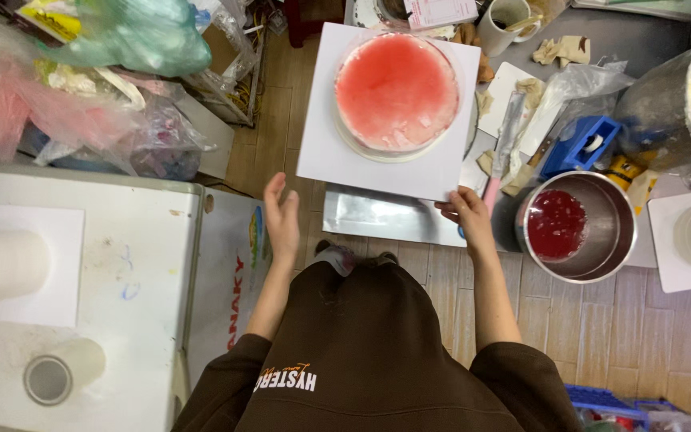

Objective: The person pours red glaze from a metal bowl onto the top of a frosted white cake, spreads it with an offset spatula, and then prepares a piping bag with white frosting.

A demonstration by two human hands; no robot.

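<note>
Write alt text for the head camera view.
A person's right hand grips the near edge of a white square board carrying a round cake glazed red, while the left hand hovers open beside it. A steel bowl of red glaze sits to the right.

Glossy red glaze tops the cake (396, 90) on a matt white board (337, 156); the bowl (613, 210) is shiny metal.

Head-worn view, roughly straight down.

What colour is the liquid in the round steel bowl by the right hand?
Deep red liquid, pooled in the round steel bowl; seen clearly in the head view.
</note>
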